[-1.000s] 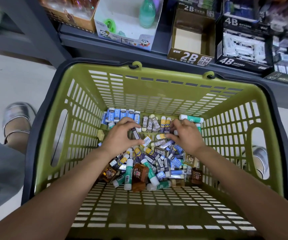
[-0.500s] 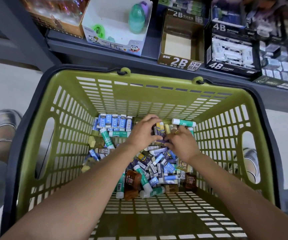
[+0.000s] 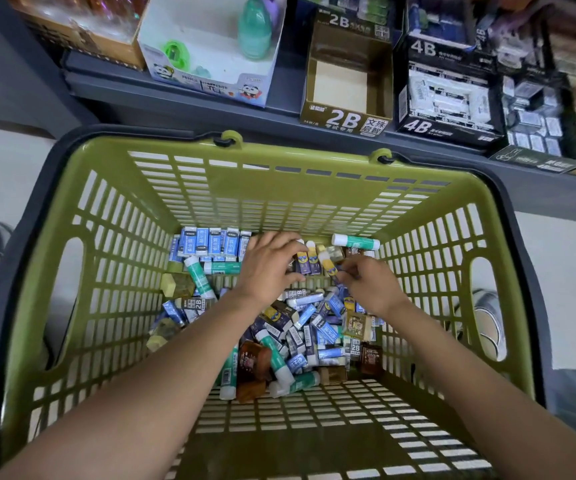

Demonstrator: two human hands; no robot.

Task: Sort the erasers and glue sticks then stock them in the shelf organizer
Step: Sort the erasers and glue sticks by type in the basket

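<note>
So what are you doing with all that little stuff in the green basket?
A person is sorting erasers and glue sticks inside the green basket. The left hand rests on a row of purple-and-yellow erasers near the far wall, while the right hand pinches one small eraser. A row of blue erasers is already lined up. The 2B box on the shelf looks empty.

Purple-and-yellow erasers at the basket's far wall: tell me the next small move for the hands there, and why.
Probably set the eraser pinched by the right hand upright beside the purple-and-yellow erasers that the left hand steadies. That row stands sorted like the blue erasers to its left, while the mixed pile remains unsorted.
</note>
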